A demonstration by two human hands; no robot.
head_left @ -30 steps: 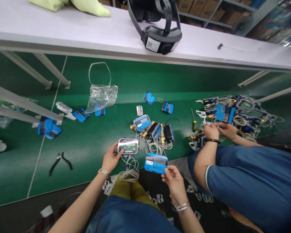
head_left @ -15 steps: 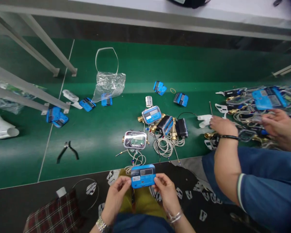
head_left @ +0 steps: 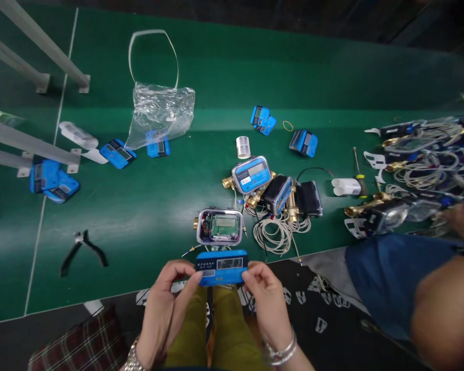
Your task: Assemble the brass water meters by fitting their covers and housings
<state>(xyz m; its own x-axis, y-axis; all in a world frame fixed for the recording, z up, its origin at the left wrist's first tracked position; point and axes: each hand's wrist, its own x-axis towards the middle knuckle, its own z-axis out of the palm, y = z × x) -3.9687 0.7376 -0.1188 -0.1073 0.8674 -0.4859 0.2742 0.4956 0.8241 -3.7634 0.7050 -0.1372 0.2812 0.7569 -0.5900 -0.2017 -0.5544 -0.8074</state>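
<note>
A blue meter faceplate (head_left: pixel 223 279) with a dark display window is pinched at its two ends. My left hand (head_left: pixel 169 296) grips the left end, and my right hand (head_left: pixel 268 301) the right. Just beyond its far edge, a water meter (head_left: pixel 224 225) with a clear-rimmed housing lies on the green bench, its circuit board showing. A second meter (head_left: pixel 252 174), fitted with a blue face, rests behind it on brass fittings. Two more dark-cased meters, one of them this tilted meter (head_left: pixel 277 195), stand to the right above coiled grey cables (head_left: pixel 272 234).
Pliers (head_left: pixel 83 250) lie open on the left. Loose blue faceplates (head_left: pixel 118 153), a plastic bag (head_left: pixel 162 113) and a white roll (head_left: pixel 243 147) are spread across the bench. At right are a screwdriver (head_left: pixel 359 172), a pile of meters (head_left: pixel 429 159) and a co-worker's arm (head_left: pixel 448 293).
My hands have carried the faceplate up against the near side of the open-housed meter, tilting it flatter. The view has shifted. The co-worker's hand has left the white tubes, exposing a screwdriver.
</note>
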